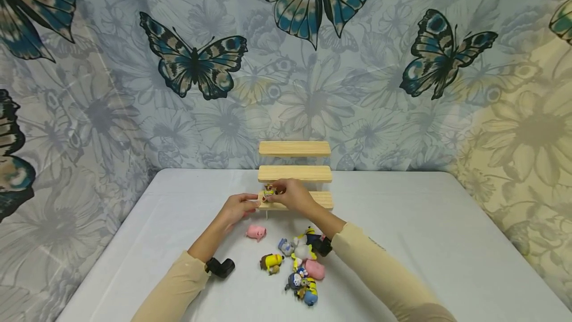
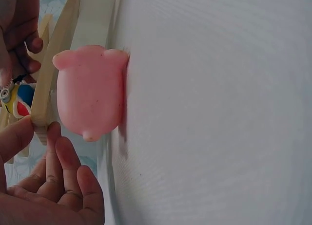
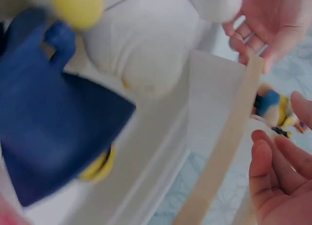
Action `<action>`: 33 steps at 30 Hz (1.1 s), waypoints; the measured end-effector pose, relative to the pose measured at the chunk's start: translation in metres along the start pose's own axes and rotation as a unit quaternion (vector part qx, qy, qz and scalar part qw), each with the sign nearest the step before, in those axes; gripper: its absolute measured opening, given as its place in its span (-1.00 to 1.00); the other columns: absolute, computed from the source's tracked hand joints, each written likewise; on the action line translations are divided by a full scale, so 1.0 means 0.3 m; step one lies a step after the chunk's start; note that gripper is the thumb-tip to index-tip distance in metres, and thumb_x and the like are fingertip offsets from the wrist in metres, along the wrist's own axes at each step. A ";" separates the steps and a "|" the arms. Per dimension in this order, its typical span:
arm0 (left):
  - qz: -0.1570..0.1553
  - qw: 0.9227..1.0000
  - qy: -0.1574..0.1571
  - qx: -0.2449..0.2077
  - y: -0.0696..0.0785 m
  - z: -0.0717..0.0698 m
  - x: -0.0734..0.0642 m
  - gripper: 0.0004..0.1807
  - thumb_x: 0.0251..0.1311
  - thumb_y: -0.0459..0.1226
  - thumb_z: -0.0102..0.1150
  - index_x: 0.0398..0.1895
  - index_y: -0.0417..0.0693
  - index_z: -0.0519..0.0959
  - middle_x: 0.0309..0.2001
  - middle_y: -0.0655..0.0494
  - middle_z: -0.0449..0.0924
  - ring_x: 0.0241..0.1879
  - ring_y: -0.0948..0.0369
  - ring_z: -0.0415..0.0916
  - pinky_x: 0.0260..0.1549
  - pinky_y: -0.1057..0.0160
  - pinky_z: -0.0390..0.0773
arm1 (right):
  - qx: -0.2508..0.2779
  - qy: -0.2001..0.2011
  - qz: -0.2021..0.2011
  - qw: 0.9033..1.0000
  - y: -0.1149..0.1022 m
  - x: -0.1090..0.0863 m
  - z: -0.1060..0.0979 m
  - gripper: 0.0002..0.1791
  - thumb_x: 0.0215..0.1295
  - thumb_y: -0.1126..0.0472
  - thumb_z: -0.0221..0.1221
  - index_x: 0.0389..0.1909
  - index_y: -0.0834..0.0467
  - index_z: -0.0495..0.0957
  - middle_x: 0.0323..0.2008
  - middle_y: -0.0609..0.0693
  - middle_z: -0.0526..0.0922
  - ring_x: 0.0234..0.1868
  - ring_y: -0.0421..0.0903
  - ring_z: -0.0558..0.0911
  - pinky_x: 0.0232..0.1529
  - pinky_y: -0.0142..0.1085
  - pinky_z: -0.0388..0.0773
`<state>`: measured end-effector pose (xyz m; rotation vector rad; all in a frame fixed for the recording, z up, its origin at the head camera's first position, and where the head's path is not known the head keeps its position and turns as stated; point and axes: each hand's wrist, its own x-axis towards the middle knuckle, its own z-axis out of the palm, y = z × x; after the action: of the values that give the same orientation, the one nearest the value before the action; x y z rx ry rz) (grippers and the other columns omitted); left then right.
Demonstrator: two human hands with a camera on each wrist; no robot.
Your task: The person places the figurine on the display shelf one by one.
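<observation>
A small minion figure point(image 1: 268, 193) in blue and red stands at the left end of the lowest board point(image 1: 322, 200) of a wooden tiered shelf. My right hand point(image 1: 291, 195) holds this figure, its thumb and fingers on either side; the exact contact is partly hidden. With my left hand point(image 1: 239, 208) I pinch the left end of the same board, thumb on one face and fingertips on the other, as the left wrist view shows. A pink pig figure point(image 2: 90, 91) sits on the table just below my left hand.
Several toy figures lie in a loose group in front of the shelf, among them a yellow one point(image 1: 270, 262), a grey one point(image 1: 285, 246) and another pink one point(image 1: 315, 269). Two higher boards point(image 1: 295, 173) rise behind. A white cloth covers the table point(image 1: 393, 232); a butterfly-print backdrop point(image 1: 357, 128) hangs behind it.
</observation>
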<state>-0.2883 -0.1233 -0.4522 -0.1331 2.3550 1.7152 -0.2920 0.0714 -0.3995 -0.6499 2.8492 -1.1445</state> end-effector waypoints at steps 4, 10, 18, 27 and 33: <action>-0.002 1.000 0.000 0.002 0.000 -0.001 0.006 -0.56 0.25 -0.19 0.22 0.16 -0.17 0.56 -0.19 -0.01 0.70 -0.20 0.20 0.56 -0.27 0.29 0.49 | -0.005 0.003 -0.002 1.000 -0.004 -0.021 -0.037 -0.62 0.17 0.18 0.36 -0.01 0.27 0.65 -0.26 0.10 0.71 -0.30 -0.10 0.63 -0.32 -0.32 0.55; 0.003 1.000 0.006 0.007 -0.002 0.000 0.013 -0.56 0.24 -0.20 0.23 0.16 -0.19 0.56 -0.16 -0.03 0.69 -0.19 0.19 0.58 -0.28 0.28 0.50 | -0.027 0.005 -0.026 0.999 -0.010 -0.052 -0.096 -0.63 0.18 0.18 0.35 -0.05 0.30 0.65 -0.29 0.10 0.71 -0.33 -0.12 0.60 -0.29 -0.33 0.53; 0.007 1.000 -0.002 0.005 0.004 -0.002 -0.003 -0.53 0.21 -0.15 0.27 0.15 -0.17 0.57 -0.15 -0.03 0.69 -0.17 0.17 0.59 -0.27 0.29 0.49 | -0.037 0.002 -0.050 0.998 -0.004 -0.116 -0.155 -0.72 0.20 0.19 0.33 -0.13 0.27 0.68 -0.34 0.04 0.69 -0.35 -0.16 0.57 -0.30 -0.34 0.50; 0.002 1.000 0.001 -0.002 -0.001 0.008 0.002 -0.54 0.22 -0.19 0.25 0.16 -0.19 0.56 -0.12 -0.06 0.69 -0.14 0.14 0.60 -0.24 0.25 0.52 | -0.060 -0.009 -0.090 0.994 0.039 -0.200 -0.180 -0.80 0.22 0.24 0.29 -0.20 0.28 0.69 -0.36 0.01 0.69 -0.33 -0.18 0.56 -0.29 -0.38 0.49; -0.002 1.000 0.004 -0.003 0.006 0.010 -0.002 -0.56 0.23 -0.20 0.24 0.15 -0.18 0.56 -0.13 -0.03 0.69 -0.17 0.18 0.59 -0.25 0.26 0.51 | -0.069 -0.037 -0.084 0.993 0.079 -0.258 -0.189 -0.83 0.22 0.24 0.29 -0.22 0.23 0.70 -0.37 -0.05 0.66 -0.34 -0.24 0.54 -0.30 -0.40 0.50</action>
<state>-0.2876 -0.1199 -0.4511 -0.1478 2.3536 1.7239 -0.2388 0.1534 -0.3851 -0.9358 2.8740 -0.9243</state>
